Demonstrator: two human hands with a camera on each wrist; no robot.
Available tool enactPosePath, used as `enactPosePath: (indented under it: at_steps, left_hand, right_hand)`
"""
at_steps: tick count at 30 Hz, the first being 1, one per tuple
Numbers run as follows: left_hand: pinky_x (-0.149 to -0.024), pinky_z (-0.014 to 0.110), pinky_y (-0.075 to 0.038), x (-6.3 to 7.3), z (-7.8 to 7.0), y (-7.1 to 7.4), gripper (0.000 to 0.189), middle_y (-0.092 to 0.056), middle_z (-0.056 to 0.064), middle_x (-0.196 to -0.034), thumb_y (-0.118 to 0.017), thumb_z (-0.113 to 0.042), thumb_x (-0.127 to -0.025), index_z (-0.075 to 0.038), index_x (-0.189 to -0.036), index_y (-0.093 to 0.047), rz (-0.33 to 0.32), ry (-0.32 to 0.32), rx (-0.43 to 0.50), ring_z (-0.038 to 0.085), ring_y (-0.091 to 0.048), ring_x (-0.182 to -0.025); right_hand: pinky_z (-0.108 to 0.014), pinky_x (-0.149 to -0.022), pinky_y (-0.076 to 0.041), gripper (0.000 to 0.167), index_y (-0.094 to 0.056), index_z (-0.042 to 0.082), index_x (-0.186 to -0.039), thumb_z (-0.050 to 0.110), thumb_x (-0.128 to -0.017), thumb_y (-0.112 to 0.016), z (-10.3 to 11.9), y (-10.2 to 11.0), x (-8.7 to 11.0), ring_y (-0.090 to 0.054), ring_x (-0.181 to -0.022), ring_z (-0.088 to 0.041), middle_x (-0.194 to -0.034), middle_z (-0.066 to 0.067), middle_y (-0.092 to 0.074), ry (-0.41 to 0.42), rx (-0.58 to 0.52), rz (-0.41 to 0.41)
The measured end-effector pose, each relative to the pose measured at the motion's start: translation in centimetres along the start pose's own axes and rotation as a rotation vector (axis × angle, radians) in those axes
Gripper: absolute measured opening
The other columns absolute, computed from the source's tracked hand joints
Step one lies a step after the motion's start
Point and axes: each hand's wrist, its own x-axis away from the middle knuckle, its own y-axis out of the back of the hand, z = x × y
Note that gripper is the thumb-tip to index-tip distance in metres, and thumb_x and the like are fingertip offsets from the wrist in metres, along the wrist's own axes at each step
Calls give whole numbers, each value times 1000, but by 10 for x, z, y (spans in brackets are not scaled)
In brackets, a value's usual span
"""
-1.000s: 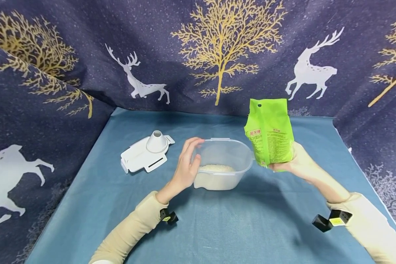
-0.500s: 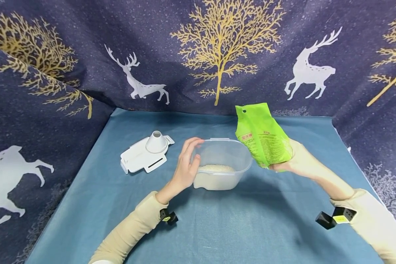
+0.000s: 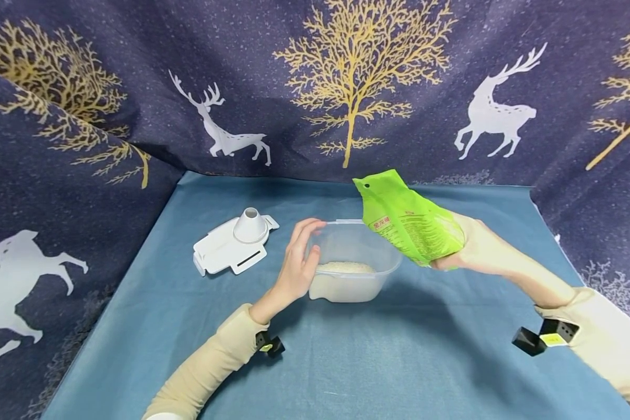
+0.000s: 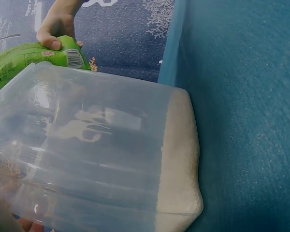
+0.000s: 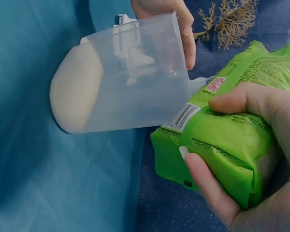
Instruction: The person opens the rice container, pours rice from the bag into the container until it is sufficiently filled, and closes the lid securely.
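A clear plastic container stands upright on the table with white, rice-like grains filling its lower part. My left hand holds its left end, fingers and thumb at the rim. My right hand grips a green printed bag by its bottom end. Tilted leftward, the bag leans over the container's right side, its top end higher than the rim. In the right wrist view, thumb and fingers press into the bag. No grains are seen falling, and the bag's mouth is hidden.
Left of the container lies a white lid with a white funnel-shaped cone standing on it. A blue cloth covers the table. Behind hangs a dark blue curtain with deer and trees.
My right hand has tipped the green bag from nearly upright to a leftward slant, its top end moving over the container. My left hand and the container have stayed in place.
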Motion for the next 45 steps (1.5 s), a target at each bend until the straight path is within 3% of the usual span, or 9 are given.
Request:
enactPosePath:
  at_steps: [6,11,20,29,32,35,39,42,45]
  left_hand:
    - [-88,49,-47,0,-2,1,49,-44,18,-138,-37,-7,-92,-4,-140,-43,21,40,7,32,-54,-115]
    - [-92,53,-46,0,-2,2,50,-42,20,-141,-34,-1,-93,-1,-143,-38,41,37,6,35,-54,-117]
    - [-95,51,-46,0,-4,3,49,-42,20,-139,-34,0,-92,1,-141,-40,56,43,-13,35,-55,-118]
    - [-91,50,-46,0,-4,5,63,-41,18,-141,-32,5,-80,-1,-143,-38,73,74,-20,32,-54,-119]
    - [-94,51,-44,0,-6,7,60,-45,19,-136,-34,2,-83,0,-143,-37,94,103,-37,32,-52,-120]
    - [-100,51,-41,-2,-8,13,56,-47,19,-133,-39,-8,-89,0,-145,-32,168,162,-55,32,-48,-124]
    - [-107,52,-36,-8,-12,26,68,-39,18,-141,-51,-24,-93,-4,-150,-20,347,246,-57,32,-40,-132]
    - [-109,53,-33,-14,-14,34,91,-32,14,-146,-66,-33,-87,-9,-154,-9,478,309,-74,29,-34,-137]
    - [-110,50,-34,-18,-15,38,112,-29,9,-149,-79,-40,-76,-15,-155,-4,555,355,-113,26,-32,-139]
  right_hand:
    - [-24,-68,-47,81,-52,24,-133,14,-61,-87,9,4,-4,-55,-84,-7,-104,2,-68,46,41,22]
    - [-25,-67,-48,75,-55,23,-126,13,-59,-87,14,5,-7,-56,-83,-8,-101,3,-68,73,73,26]
    - [-27,-58,-47,70,-56,24,-121,12,-59,-85,21,7,-10,-55,-77,-12,-93,2,-65,32,96,58]
    - [-29,-56,-47,70,-56,23,-122,11,-59,-83,27,9,-15,-56,-75,-17,-93,0,-65,0,133,93]
    - [-30,-55,-47,70,-55,23,-122,11,-59,-83,28,9,-16,-56,-75,-17,-93,-1,-65,-18,138,109]
    - [-30,-56,-48,71,-55,23,-123,11,-59,-83,29,10,-17,-57,-74,-17,-93,-1,-66,-25,138,118]
    - [-31,-56,-49,74,-54,24,-126,11,-59,-82,30,11,-17,-59,-73,-17,-94,-2,-67,-34,124,133]
    - [-31,-56,-49,74,-54,24,-126,10,-59,-82,31,12,-17,-59,-76,-18,-96,-2,-67,-38,119,137]
    - [-31,-56,-49,75,-54,24,-127,9,-59,-82,32,13,-18,-58,-78,-19,-97,-2,-67,-39,109,148]
